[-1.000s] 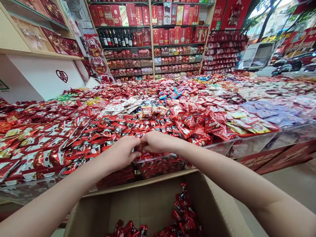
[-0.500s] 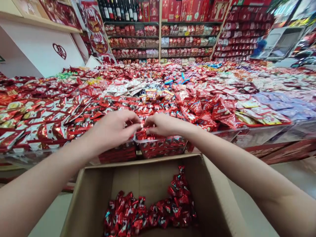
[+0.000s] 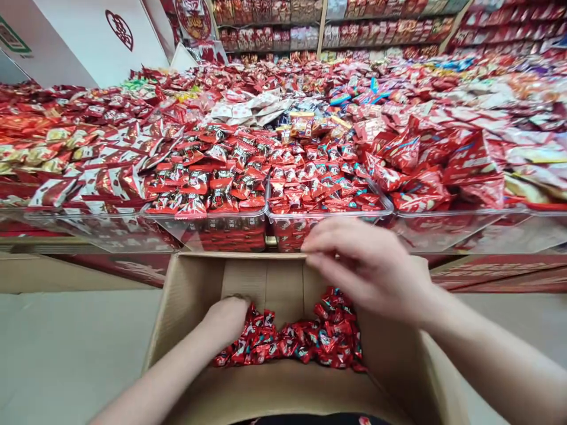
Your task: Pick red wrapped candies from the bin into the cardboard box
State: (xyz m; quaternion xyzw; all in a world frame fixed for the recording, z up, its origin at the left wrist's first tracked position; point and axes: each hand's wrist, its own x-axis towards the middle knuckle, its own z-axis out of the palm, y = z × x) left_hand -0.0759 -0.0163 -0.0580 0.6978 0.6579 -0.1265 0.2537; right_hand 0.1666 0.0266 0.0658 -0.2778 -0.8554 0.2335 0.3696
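Left hand [image 3: 225, 321] reaching into box [image 3: 177, 295], grip unclear, touching candies [image 3: 305, 339]; right hand [image 3: 367, 265] hovering, fingers apart, empty; bin [image 3: 328, 215] already full; box layer remaining.

box [image 3: 186, 295]: matt cardboard | sweets [image 3: 301, 342]: glossy foil (crinkled) | bins [image 3: 230, 227]: clear plastic

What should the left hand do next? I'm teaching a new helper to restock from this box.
Probably close the left hand on a handful of the red wrapped candies: it is down in the cardboard box, touching the pile's left end, while the right hand hovers above.
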